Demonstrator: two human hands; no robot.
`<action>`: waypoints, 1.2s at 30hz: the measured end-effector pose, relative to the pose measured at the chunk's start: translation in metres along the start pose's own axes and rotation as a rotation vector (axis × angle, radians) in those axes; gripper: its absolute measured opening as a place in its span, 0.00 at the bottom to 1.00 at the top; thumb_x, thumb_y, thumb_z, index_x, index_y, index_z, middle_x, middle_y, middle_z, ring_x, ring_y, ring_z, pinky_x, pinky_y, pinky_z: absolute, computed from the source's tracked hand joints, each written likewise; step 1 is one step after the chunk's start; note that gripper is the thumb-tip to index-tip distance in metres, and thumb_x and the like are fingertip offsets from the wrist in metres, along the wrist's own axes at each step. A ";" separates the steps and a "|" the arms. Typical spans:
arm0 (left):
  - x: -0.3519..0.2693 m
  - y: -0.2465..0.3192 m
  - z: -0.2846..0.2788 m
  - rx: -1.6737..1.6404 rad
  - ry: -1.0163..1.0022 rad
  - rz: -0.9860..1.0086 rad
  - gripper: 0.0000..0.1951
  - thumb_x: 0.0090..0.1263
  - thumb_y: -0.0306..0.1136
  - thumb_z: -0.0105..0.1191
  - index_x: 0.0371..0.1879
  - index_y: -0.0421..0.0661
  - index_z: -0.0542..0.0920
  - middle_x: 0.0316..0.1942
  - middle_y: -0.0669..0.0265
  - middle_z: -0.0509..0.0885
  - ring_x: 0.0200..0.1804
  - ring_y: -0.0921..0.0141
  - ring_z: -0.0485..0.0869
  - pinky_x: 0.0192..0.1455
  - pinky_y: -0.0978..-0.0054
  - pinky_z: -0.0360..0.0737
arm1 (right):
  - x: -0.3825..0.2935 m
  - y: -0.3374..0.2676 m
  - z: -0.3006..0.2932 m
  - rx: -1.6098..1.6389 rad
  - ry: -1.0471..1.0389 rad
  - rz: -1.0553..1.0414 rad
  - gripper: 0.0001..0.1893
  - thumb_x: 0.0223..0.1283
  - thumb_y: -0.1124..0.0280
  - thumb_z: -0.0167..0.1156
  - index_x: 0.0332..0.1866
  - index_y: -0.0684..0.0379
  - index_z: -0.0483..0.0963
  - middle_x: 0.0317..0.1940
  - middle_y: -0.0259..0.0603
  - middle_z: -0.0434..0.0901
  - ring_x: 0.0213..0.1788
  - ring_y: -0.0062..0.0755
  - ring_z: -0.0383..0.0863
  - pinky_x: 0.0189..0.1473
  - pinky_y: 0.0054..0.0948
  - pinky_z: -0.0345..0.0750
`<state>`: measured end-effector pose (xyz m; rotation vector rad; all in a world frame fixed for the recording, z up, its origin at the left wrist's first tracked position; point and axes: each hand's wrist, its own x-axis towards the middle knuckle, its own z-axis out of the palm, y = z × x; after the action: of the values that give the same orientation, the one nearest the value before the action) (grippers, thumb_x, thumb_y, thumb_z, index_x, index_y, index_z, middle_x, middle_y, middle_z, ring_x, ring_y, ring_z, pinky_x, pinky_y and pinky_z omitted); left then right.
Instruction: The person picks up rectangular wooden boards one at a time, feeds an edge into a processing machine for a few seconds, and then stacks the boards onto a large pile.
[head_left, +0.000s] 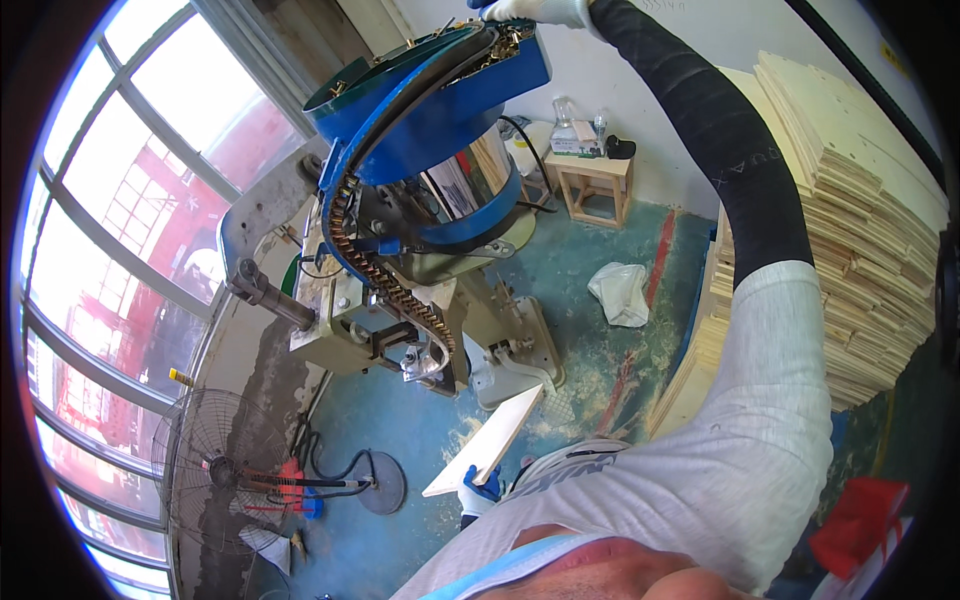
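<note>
My left hand (480, 493), in a white glove with blue-coated fingers, grips the near end of a pale wooden board (487, 442). The board slants up from the hand, its far end beside the foot of a feeder press (420, 315). Stretched up to the top edge of the picture, my right hand (529, 9) wears a similar glove. It is partly cut off, beside the blue hopper (517, 71) with brass-coloured fasteners inside; its grip cannot be made out. A curved chute (386, 281) lined with these small fasteners runs down from the hopper to the press head (416, 366).
Tall stacks of plywood boards (862, 225) stand at right. A pedestal fan (225, 472) and its round base (381, 484) are at lower left, by the windows. A wooden stool (589, 180) carries a box and bottles. A white bag (621, 294) lies on the sawdust-strewn floor.
</note>
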<state>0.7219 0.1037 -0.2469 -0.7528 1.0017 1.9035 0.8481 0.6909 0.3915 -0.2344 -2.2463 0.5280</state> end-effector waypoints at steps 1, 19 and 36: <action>-0.001 -0.002 0.006 0.005 -0.006 -0.008 0.23 0.72 0.37 0.57 0.60 0.35 0.72 0.49 0.44 0.83 0.44 0.48 0.87 0.35 0.66 0.91 | -0.002 0.005 -0.007 0.099 0.009 -0.033 0.14 0.54 0.72 0.69 0.46 0.64 0.83 0.38 0.41 0.88 0.39 0.30 0.86 0.48 0.30 0.83; -0.028 0.061 0.038 0.183 -0.066 0.099 0.21 0.70 0.28 0.62 0.60 0.41 0.74 0.51 0.55 0.83 0.50 0.55 0.86 0.50 0.57 0.88 | -0.350 0.161 0.152 0.429 0.671 0.662 0.21 0.76 0.59 0.57 0.59 0.69 0.77 0.51 0.46 0.84 0.51 0.34 0.84 0.57 0.35 0.80; -0.039 0.299 0.025 0.763 -0.652 -0.294 0.22 0.70 0.25 0.59 0.63 0.36 0.74 0.53 0.61 0.84 0.50 0.68 0.87 0.49 0.71 0.87 | -0.567 -0.208 0.534 1.214 0.784 1.881 0.49 0.59 0.28 0.62 0.78 0.50 0.58 0.66 0.49 0.72 0.62 0.52 0.77 0.61 0.52 0.79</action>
<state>0.4753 0.0106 -0.0978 0.1612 1.0021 1.2163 0.8250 0.1590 -0.2132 -1.4815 -0.1160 2.0178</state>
